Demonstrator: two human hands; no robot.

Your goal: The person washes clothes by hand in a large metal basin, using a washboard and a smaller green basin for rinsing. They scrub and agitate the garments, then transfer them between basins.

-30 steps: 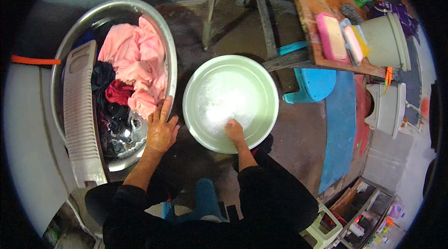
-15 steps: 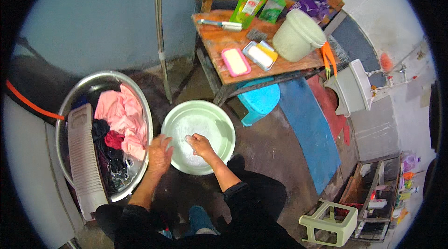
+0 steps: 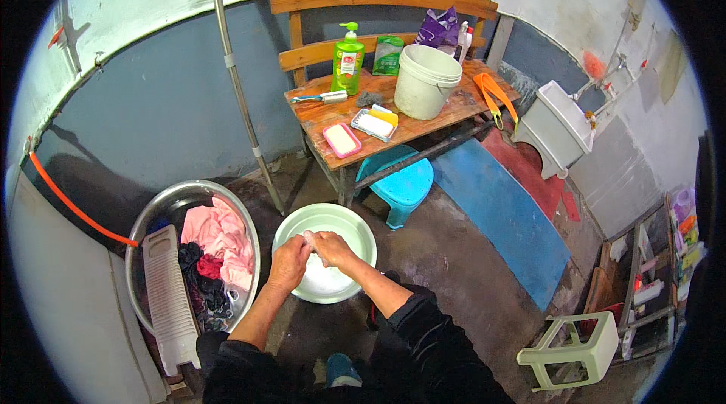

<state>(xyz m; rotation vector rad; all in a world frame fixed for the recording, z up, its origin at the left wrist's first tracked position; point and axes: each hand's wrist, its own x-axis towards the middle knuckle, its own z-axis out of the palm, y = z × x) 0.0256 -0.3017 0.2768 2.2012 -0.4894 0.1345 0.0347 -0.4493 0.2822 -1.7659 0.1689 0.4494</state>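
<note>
Over a pale green basin (image 3: 360,230) of cloudy, sudsy water, my two hands meet, fingers curled in. My left hand (image 3: 290,263) is closed against my right hand (image 3: 331,248). A bit of something whitish and wet shows between them, mostly hidden; whether it is cloth or foam I cannot make out. To the left stands a large metal tub (image 3: 169,210) holding a pink garment (image 3: 218,228), a dark red cloth (image 3: 209,266) and wet dark clothes (image 3: 198,292). A pale ribbed washboard (image 3: 168,290) leans in that tub.
On the wooden bench (image 3: 310,105) are a green pump bottle (image 3: 348,63), soap dishes (image 3: 342,140), a brush (image 3: 321,97) and a white bucket (image 3: 425,82). A blue stool (image 3: 401,181) sits under it. A metal pole (image 3: 234,79) rises behind the basin. A cream stool (image 3: 571,351) lies right.
My left hand has moved from the basin's left rim in over the water and joined my right hand. The view has tilted up, showing more of the wall and bench.
</note>
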